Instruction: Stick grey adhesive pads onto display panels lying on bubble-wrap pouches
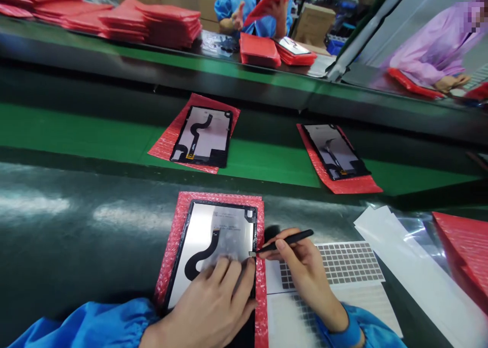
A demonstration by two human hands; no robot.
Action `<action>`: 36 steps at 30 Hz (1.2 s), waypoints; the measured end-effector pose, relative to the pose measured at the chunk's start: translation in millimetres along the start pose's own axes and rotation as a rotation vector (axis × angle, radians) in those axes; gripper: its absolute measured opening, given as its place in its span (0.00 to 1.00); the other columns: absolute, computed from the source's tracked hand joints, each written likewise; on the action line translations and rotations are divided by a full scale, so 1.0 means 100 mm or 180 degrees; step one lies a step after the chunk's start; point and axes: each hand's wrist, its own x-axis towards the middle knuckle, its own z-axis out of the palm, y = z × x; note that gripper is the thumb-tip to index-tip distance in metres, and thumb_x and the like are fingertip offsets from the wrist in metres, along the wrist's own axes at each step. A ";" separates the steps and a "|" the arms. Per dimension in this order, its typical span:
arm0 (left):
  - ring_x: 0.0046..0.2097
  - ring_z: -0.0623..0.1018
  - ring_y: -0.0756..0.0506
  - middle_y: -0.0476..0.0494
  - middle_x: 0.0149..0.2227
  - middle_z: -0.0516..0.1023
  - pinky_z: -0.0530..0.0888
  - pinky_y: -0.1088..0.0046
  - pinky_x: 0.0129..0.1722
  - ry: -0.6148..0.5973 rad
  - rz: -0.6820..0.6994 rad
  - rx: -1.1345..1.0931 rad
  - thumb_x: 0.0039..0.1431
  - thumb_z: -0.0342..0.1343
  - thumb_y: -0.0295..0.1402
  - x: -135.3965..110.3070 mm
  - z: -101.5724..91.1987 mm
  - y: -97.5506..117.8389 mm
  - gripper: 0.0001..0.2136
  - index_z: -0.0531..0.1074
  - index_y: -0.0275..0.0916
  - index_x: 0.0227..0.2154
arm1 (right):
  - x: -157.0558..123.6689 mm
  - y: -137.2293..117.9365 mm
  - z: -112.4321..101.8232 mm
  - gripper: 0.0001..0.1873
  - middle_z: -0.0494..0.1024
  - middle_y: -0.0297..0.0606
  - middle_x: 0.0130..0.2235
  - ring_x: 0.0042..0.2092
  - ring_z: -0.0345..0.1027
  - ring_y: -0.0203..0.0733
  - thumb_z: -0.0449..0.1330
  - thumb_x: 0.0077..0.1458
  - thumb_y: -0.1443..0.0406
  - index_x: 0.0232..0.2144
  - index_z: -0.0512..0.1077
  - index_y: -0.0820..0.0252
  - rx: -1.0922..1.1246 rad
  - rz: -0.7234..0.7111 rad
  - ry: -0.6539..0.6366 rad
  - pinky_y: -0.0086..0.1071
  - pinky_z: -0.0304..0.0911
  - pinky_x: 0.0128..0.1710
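A tablet display panel [229, 226], silver-backed with a black frame and a curved black flex cable [200, 260], lies on a red bubble-wrap sleeve [174, 249]. My left hand [209, 305] rests flat on the panel, its fingers partly covering the cable's lower part and the panel's bottom. My right hand [305, 282] pinches a slim black tool [290, 241], perhaps tweezers, whose metal tip touches the panel's right edge. The panel's lower edge is hidden under my left hand.
Two more panels on red sleeves [202, 137] lie on the green conveyor belt [259, 160] ahead. White sheets with grey grids [335, 266] and a red stack [467, 251] lie right. Beyond stand red stacks [171, 25] and two co-workers [251, 12].
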 end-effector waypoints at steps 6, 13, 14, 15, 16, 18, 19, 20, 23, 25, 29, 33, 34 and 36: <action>0.40 0.79 0.37 0.38 0.40 0.79 0.77 0.64 0.30 0.0394 -0.0022 -0.0014 0.70 0.51 0.39 -0.01 0.00 -0.03 0.20 0.70 0.32 0.58 | -0.04 0.03 0.00 0.09 0.84 0.37 0.35 0.34 0.86 0.46 0.68 0.63 0.57 0.37 0.76 0.55 0.0102 -0.0070 0.0027 0.37 0.82 0.38; 0.40 0.77 0.39 0.41 0.40 0.77 0.74 0.66 0.29 0.0555 -0.0045 -0.0037 0.69 0.51 0.39 -0.01 -0.01 -0.04 0.19 0.71 0.33 0.57 | -0.07 0.07 0.00 0.05 0.83 0.36 0.36 0.37 0.85 0.43 0.66 0.66 0.61 0.38 0.78 0.54 0.0016 -0.0149 -0.0004 0.32 0.82 0.40; 0.40 0.77 0.39 0.41 0.40 0.77 0.74 0.66 0.30 0.0520 -0.0036 -0.0039 0.69 0.51 0.40 -0.02 -0.01 -0.04 0.20 0.70 0.33 0.58 | -0.07 0.07 -0.01 0.04 0.83 0.35 0.36 0.37 0.85 0.43 0.66 0.65 0.61 0.39 0.78 0.54 0.0034 -0.0146 -0.0008 0.32 0.82 0.40; 0.41 0.77 0.39 0.41 0.41 0.77 0.74 0.66 0.31 0.0481 -0.0025 -0.0039 0.69 0.52 0.40 -0.02 -0.01 -0.04 0.21 0.70 0.33 0.58 | -0.07 0.08 -0.01 0.04 0.83 0.35 0.37 0.37 0.85 0.43 0.66 0.65 0.61 0.39 0.78 0.54 0.0064 -0.0137 -0.0016 0.32 0.82 0.40; 0.41 0.77 0.39 0.41 0.41 0.77 0.74 0.66 0.31 0.0445 -0.0015 -0.0043 0.69 0.52 0.40 -0.03 -0.01 -0.04 0.21 0.69 0.33 0.59 | -0.07 0.08 -0.01 0.04 0.83 0.35 0.37 0.36 0.85 0.43 0.66 0.65 0.61 0.39 0.78 0.54 0.0098 -0.0130 -0.0025 0.33 0.82 0.40; 0.41 0.77 0.39 0.41 0.41 0.76 0.74 0.66 0.31 0.0440 -0.0015 -0.0049 0.68 0.53 0.41 -0.03 -0.01 -0.04 0.22 0.69 0.33 0.59 | -0.07 0.09 -0.02 0.04 0.83 0.35 0.36 0.36 0.85 0.43 0.67 0.65 0.61 0.39 0.77 0.54 0.0146 -0.0113 -0.0031 0.34 0.82 0.40; 0.41 0.77 0.39 0.41 0.41 0.76 0.74 0.66 0.31 0.0436 -0.0016 -0.0048 0.68 0.54 0.41 -0.03 0.00 -0.04 0.22 0.69 0.33 0.59 | -0.07 0.09 -0.02 0.04 0.82 0.35 0.36 0.36 0.85 0.44 0.66 0.65 0.61 0.39 0.78 0.54 0.0151 -0.0112 -0.0032 0.34 0.82 0.40; 0.41 0.77 0.39 0.41 0.41 0.76 0.74 0.66 0.31 0.0433 -0.0023 -0.0043 0.68 0.54 0.41 -0.03 0.00 -0.04 0.22 0.69 0.33 0.59 | -0.07 0.09 -0.02 0.04 0.82 0.35 0.36 0.36 0.85 0.44 0.66 0.65 0.61 0.39 0.78 0.54 0.0146 -0.0114 -0.0029 0.35 0.82 0.40; 0.42 0.77 0.39 0.41 0.41 0.77 0.74 0.67 0.31 0.0413 -0.0031 -0.0032 0.68 0.52 0.40 -0.02 -0.01 -0.04 0.21 0.69 0.34 0.59 | -0.07 0.09 -0.01 0.04 0.82 0.35 0.36 0.36 0.85 0.43 0.66 0.65 0.61 0.39 0.78 0.54 0.0121 -0.0130 -0.0012 0.34 0.82 0.40; 0.41 0.77 0.39 0.41 0.41 0.77 0.74 0.67 0.30 0.0418 -0.0034 -0.0032 0.69 0.51 0.40 -0.02 -0.02 -0.05 0.21 0.69 0.33 0.59 | -0.06 0.08 -0.01 0.04 0.82 0.34 0.35 0.36 0.85 0.43 0.66 0.66 0.60 0.39 0.78 0.54 0.0099 -0.0133 -0.0012 0.34 0.82 0.39; 0.42 0.78 0.39 0.41 0.42 0.77 0.75 0.67 0.30 0.0389 -0.0034 -0.0060 0.70 0.50 0.39 -0.02 -0.02 -0.05 0.20 0.69 0.34 0.59 | -0.06 0.07 -0.01 0.04 0.82 0.35 0.36 0.37 0.84 0.43 0.65 0.66 0.61 0.38 0.78 0.54 0.0000 -0.0098 -0.0014 0.33 0.82 0.39; 0.42 0.78 0.39 0.41 0.42 0.78 0.76 0.67 0.31 0.0426 -0.0032 -0.0050 0.70 0.50 0.39 -0.03 -0.01 -0.05 0.20 0.69 0.34 0.59 | -0.07 0.07 -0.01 0.03 0.82 0.34 0.36 0.37 0.85 0.42 0.66 0.65 0.61 0.39 0.78 0.53 0.0054 -0.0109 -0.0028 0.32 0.82 0.39; 0.42 0.78 0.39 0.41 0.42 0.78 0.76 0.68 0.31 0.0434 -0.0018 -0.0051 0.70 0.50 0.39 -0.03 -0.01 -0.05 0.20 0.69 0.34 0.59 | -0.07 0.08 -0.01 0.03 0.82 0.33 0.36 0.36 0.85 0.42 0.66 0.65 0.61 0.39 0.78 0.53 0.0070 -0.0115 -0.0029 0.32 0.82 0.39; 0.42 0.78 0.39 0.41 0.42 0.78 0.76 0.67 0.31 0.0437 -0.0007 -0.0061 0.70 0.50 0.39 -0.02 0.01 -0.05 0.20 0.70 0.34 0.59 | -0.07 0.08 -0.01 0.03 0.82 0.33 0.36 0.35 0.85 0.42 0.66 0.65 0.61 0.39 0.78 0.53 0.0088 -0.0130 -0.0009 0.32 0.82 0.39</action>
